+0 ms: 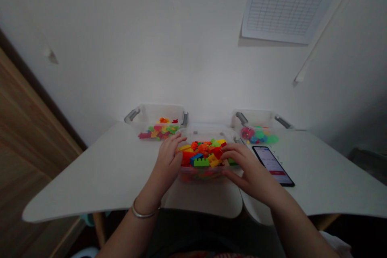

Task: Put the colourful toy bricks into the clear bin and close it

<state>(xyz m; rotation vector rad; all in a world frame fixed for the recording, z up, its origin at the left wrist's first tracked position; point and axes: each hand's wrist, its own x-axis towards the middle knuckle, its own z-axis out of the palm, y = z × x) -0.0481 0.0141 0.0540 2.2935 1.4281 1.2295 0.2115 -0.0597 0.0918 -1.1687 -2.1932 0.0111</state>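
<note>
A clear plastic box [201, 178] in the middle of the table holds a heap of toy building blocks. Among them are a green block [201, 163], a blue block [197, 156] and a yellow block [214, 160]. My left hand [169, 156] rests at the box's left side, its fingers loosely stretched and holding nothing I can see. Over the right side of the box is my right hand [244, 166], fingers and thumb apart. Its fingertips are close to a red block [217, 152]; whether they touch it I cannot tell.
Behind to the left stands another clear box [160, 111] with colourful pieces and grey handles. A similar box [256, 117] stands behind to the right. A phone [273, 166] lies right of my right hand on the white table [121, 177]. A wall rises behind.
</note>
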